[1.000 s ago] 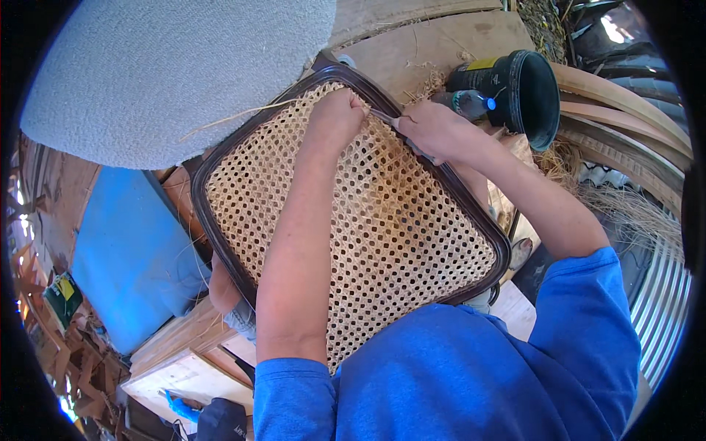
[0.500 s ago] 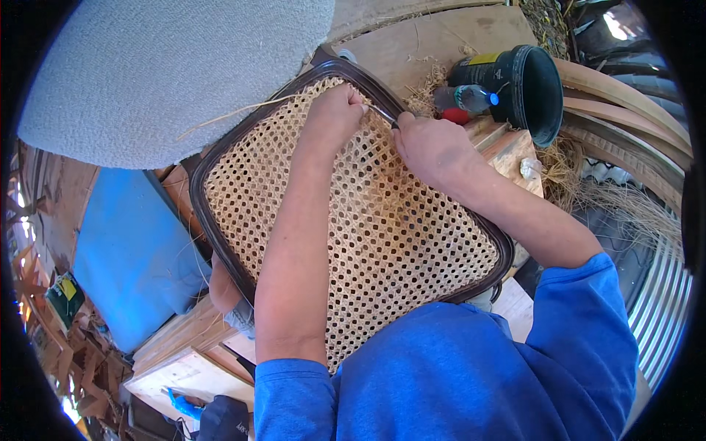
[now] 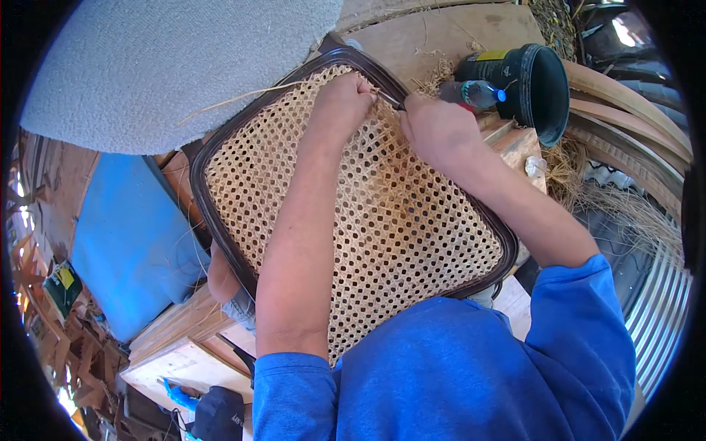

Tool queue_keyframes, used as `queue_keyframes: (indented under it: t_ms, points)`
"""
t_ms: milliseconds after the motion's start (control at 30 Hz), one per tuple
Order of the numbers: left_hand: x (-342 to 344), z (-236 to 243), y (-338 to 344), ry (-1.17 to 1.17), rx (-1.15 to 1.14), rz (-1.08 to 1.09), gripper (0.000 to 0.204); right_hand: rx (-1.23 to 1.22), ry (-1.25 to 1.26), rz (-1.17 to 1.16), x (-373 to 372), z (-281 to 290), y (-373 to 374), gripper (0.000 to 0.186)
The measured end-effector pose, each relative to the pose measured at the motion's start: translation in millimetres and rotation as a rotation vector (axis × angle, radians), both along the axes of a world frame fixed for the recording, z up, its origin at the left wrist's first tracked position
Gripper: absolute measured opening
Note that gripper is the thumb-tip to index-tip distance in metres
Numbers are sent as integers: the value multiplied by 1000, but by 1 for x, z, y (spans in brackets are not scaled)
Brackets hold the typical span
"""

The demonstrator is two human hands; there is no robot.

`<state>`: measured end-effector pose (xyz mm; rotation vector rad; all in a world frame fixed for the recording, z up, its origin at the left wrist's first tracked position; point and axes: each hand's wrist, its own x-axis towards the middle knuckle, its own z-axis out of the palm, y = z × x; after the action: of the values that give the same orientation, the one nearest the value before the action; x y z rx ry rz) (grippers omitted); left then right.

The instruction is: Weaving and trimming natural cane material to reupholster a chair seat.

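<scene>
A chair seat of woven cane (image 3: 412, 242) in a dark brown wooden frame (image 3: 208, 213) lies tilted before me, browned near its middle. At its far corner my left hand (image 3: 344, 101) is closed in a pinch against the weave; what its fingertips hold is too small to make out. Just right of it, along the frame's far right side, my right hand (image 3: 443, 131) is wrapped round an awl-like tool (image 3: 388, 98). The thin metal shaft points toward the left fingertips, and the handle is mostly hidden. A loose cane strand (image 3: 243, 98) runs out leftward over the frame's far edge.
A grey fabric surface (image 3: 176, 66) borders the seat at far left, above a blue panel (image 3: 136, 242). A black bucket (image 3: 548, 92) on its side and a plastic bottle (image 3: 478, 94) lie at far right, near cane scraps (image 3: 562, 173) and curved wood strips (image 3: 625, 88).
Both hands remain at the seat's far corner, the tool still in the right one. The right hand has shifted slightly rightward, and the whole view has moved a little.
</scene>
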<state>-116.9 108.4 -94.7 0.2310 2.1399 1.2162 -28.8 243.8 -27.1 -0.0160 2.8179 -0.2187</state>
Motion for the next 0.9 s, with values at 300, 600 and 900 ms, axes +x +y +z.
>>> queue_keyframes:
  t_ms: [300,600,900]
  points:
    - [-1,-6,-1,56,-32,-3,15,-187,53,-191,-5,12,18,27]
    - [17,7,19,140,-166,194,29,-309,38,-352,6,7,25,31]
    - [6,10,26,9,-234,138,26,-380,-44,-443,12,18,21,30]
